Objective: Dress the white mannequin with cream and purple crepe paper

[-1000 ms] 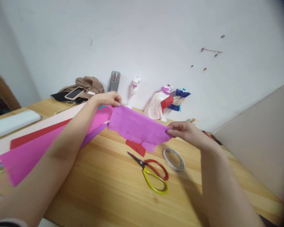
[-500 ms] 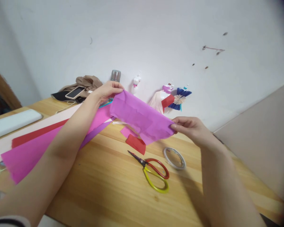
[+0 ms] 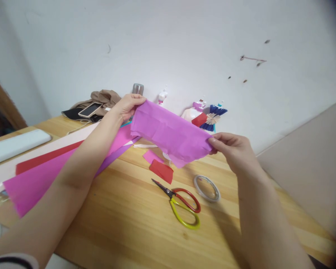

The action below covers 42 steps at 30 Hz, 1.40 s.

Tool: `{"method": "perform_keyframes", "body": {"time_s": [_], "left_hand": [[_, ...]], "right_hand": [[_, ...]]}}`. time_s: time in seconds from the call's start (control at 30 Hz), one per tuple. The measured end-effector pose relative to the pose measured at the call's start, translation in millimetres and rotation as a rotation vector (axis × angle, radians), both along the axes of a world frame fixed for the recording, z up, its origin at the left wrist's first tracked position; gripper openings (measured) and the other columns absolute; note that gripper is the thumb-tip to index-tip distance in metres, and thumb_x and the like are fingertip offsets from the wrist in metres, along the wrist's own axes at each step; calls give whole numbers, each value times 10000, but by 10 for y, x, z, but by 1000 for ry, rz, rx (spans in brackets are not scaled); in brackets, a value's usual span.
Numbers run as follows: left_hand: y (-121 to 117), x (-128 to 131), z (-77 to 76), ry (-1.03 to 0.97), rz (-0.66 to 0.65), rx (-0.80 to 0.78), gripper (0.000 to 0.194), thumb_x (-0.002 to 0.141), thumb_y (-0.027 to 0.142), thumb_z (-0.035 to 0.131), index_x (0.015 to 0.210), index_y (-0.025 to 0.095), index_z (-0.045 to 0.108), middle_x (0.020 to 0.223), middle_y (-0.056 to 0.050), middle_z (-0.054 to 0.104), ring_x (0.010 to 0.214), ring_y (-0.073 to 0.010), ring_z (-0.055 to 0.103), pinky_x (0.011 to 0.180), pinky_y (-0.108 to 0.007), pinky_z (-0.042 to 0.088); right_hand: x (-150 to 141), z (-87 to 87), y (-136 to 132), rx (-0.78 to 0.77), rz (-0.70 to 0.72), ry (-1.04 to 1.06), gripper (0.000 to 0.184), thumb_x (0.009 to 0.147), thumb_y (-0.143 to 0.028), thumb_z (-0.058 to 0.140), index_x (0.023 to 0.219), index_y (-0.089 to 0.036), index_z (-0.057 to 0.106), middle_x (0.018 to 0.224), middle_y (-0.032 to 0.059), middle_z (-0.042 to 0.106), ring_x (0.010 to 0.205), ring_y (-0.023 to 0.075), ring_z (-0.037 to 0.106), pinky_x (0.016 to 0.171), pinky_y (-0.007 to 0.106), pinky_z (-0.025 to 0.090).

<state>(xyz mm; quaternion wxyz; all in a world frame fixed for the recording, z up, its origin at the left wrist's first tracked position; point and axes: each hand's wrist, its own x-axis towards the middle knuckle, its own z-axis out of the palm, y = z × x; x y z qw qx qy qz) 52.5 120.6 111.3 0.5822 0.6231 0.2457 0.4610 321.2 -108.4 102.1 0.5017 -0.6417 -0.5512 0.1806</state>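
A piece of thin purple paper (image 3: 172, 132), apparently in layers, is stretched above the table between my two hands. My left hand (image 3: 128, 106) pinches its upper left corner between thumb and fingers. At the right end, my right hand (image 3: 232, 149) grips the edge the same way. Below the paper lie a red paper scrap (image 3: 161, 171) and a pink paper scrap (image 3: 151, 156). Scissors (image 3: 172, 194) with one red and one yellow handle rest nearer to me, blades slightly apart. Beside them is a roll of clear tape (image 3: 207, 188).
Long sheets of coloured paper (image 3: 39, 179) spread under my left forearm. Behind stand small figures dressed in paper (image 3: 198, 112) and a grey cup (image 3: 138, 89) by the wall. A phone (image 3: 89, 110), brown cloth (image 3: 108, 98) and a long white case (image 3: 19, 145) occupy the left.
Both hands have raised the purple paper slightly, and my right hand has shifted a little up and to the right, pulling it straighter. The things on the table stay put.
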Motion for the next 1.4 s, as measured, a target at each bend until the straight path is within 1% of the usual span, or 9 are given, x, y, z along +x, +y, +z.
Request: {"method": "perform_keyframes", "body": {"time_s": [0.27,0.5,0.7,0.87,0.97,1.13,1.23,1.3,1.4], "left_hand": [[-51,38,-18,3,-15,-54,111,822,110,661,741,117,586,636,3,551,592,-79,516,711,-247,476],[3,-6,-20,79,-18,-60,99,807,140,699,755,127,617,638,11,563,564,-89,515,674,-263,436],[77,-32,-38,161,11,3,146,792,224,739,842,135,635,627,7,559,557,-89,497,589,-240,387],[133,-19,-55,242,86,88,195,788,276,755,835,124,642,589,24,500,513,-64,415,573,-246,329],[56,-28,-1,270,107,135,175,772,255,746,821,117,649,591,21,495,512,-57,395,553,-236,302],[-260,-37,184,289,96,284,95,802,187,688,768,111,642,664,1,525,588,-74,456,585,-235,327],[-373,-36,254,258,133,341,96,823,185,660,768,108,642,684,-6,528,625,-85,472,601,-235,343],[-365,-50,264,271,144,357,102,826,195,656,779,104,648,680,-8,526,643,-93,481,614,-240,348],[-287,-99,255,332,137,347,109,813,208,679,804,100,667,637,2,495,671,-109,499,645,-258,349]], "right_hand": [[83,-28,42,-13,-48,29,312,661,-515,822,627,-248,664,556,8,575,535,145,532,536,322,447],[135,-41,48,-78,-45,-27,314,650,-519,816,595,-249,665,538,21,604,523,153,527,530,330,442],[135,-33,42,-115,-3,-44,290,656,-515,807,594,-257,688,547,36,636,537,169,549,551,343,460],[139,-27,17,-185,20,-61,362,624,-577,821,618,-232,711,570,41,647,567,170,549,590,342,465],[183,-25,-14,-269,85,-119,427,669,-611,788,681,-187,742,636,55,672,639,176,566,655,335,471],[231,6,-58,-375,216,-282,448,728,-600,749,716,-152,764,711,74,699,722,196,573,712,342,454],[225,6,-61,-340,141,-264,408,708,-564,760,735,-158,778,690,61,689,642,162,521,636,327,420],[218,-13,-43,-263,19,-198,375,686,-534,771,735,-161,774,572,27,613,553,127,440,554,307,352],[201,-43,4,-109,-115,-2,301,612,-443,825,712,-170,743,443,-21,487,478,102,367,488,296,258]]}}
